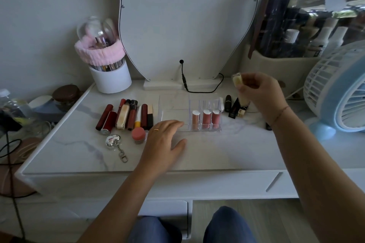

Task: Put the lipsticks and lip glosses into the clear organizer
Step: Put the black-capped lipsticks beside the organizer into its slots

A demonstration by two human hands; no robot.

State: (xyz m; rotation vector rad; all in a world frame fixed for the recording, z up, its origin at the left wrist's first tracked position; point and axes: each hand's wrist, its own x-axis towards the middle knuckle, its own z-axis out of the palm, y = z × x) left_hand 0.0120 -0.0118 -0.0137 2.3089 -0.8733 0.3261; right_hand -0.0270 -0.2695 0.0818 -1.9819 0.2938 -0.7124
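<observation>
The clear organizer (174, 113) stands mid-table, with three pink lip glosses (206, 118) upright in its front right slots. My left hand (165, 138) rests flat on the table, fingertips touching the organizer's front left corner. My right hand (260, 92) is raised to the right of the organizer and grips a cream-gold lipstick tube (237, 80), tilted. A row of red, cream and black lipsticks (126, 114) lies left of the organizer. A few dark lipsticks (234, 107) lie to its right, under my right hand.
A round pink jar (138, 135) and a silver heart keychain (113, 141) lie front left. A white brush cup with pink headband (109, 73) stands back left, a mirror base with cable (183, 83) behind, a blue-white fan (339, 92) at right.
</observation>
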